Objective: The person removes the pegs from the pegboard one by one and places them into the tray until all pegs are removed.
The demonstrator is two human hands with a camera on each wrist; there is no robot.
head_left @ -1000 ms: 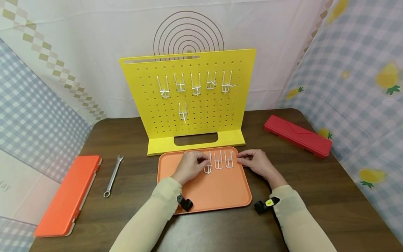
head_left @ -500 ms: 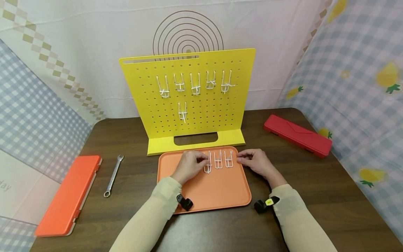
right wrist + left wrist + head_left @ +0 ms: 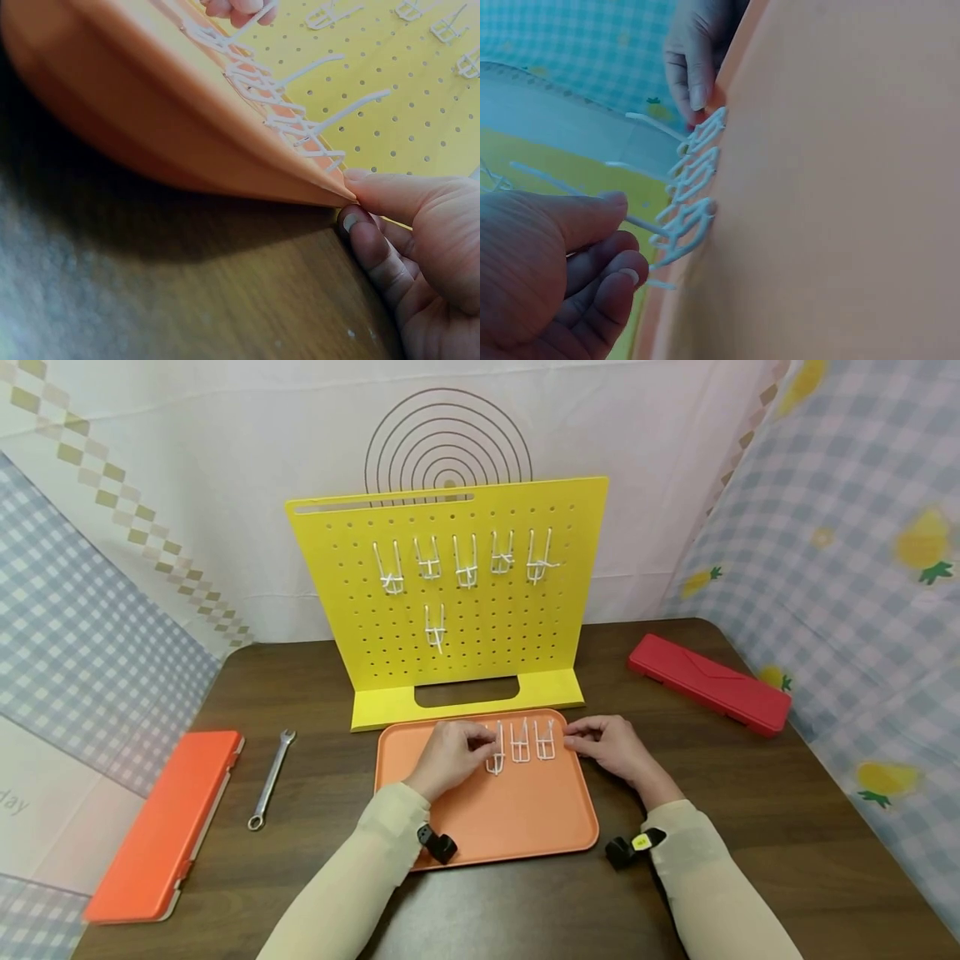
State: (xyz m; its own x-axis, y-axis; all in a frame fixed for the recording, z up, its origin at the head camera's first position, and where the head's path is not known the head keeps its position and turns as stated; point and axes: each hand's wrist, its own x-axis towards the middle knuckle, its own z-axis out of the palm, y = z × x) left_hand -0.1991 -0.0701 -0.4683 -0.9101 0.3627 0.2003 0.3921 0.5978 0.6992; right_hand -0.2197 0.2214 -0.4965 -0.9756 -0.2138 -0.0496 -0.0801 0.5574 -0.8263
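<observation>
Three white wire pegboard hooks lie in a row at the far side of an orange tray point(image 3: 517, 818). My left hand point(image 3: 453, 756) pinches the prong of the leftmost hook point(image 3: 496, 763) between thumb and fingers; in the left wrist view the hook's wire frame point(image 3: 682, 234) sits right at the tray surface. The middle hook point(image 3: 521, 750) and the right hook point(image 3: 545, 747) lie beside it, prongs sticking up. My right hand point(image 3: 611, 747) grips the tray's right rim near its far corner, thumb point(image 3: 386, 191) above and fingers below.
Behind the tray stands a yellow pegboard point(image 3: 510, 618) bearing several white hooks, five in an upper row and one lower. A combination wrench point(image 3: 272, 781) and an orange case point(image 3: 165, 827) lie at left. At back right is a red case point(image 3: 708, 683).
</observation>
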